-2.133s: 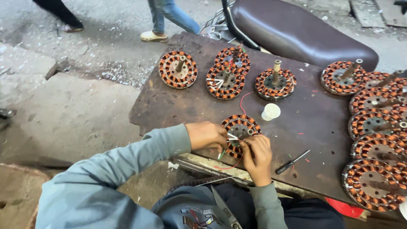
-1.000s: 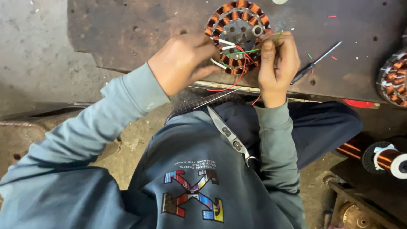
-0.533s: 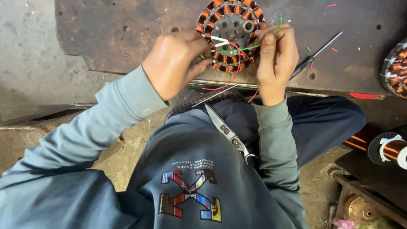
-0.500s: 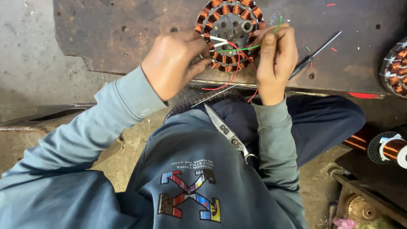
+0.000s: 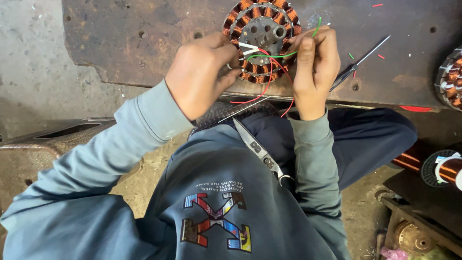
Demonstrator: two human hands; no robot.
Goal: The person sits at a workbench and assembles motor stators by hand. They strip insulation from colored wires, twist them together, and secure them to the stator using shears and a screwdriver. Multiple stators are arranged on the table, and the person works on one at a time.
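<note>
Copper-wound motor coil (image 5: 262, 38) sits flat on the rusty metal desk (image 5: 144, 38), at its near edge, round, with a grey metal hub in the middle. Left hand (image 5: 199, 74) is curled shut against the coil's left side, fingertips pinching the white wire ends (image 5: 248, 48) there. Right hand (image 5: 315, 67) is closed on the green wire (image 5: 274, 55), pinching it between thumb and fingers just right of the coil; the green wire runs across the coil face and its free end sticks up past the fingers. Red wire (image 5: 262, 91) loops down from the coil over the desk edge between both hands. Scissors (image 5: 262, 154) lie in the lap on the blue sweatshirt, blades pointing toward the desk. Thin metal tool (image 5: 361, 62) lies on the desk just right of the right hand. Second coil (image 5: 452, 79) is at the right frame edge, well apart. Copper wire spool (image 5: 440, 168) is on the floor, lower right.
</note>
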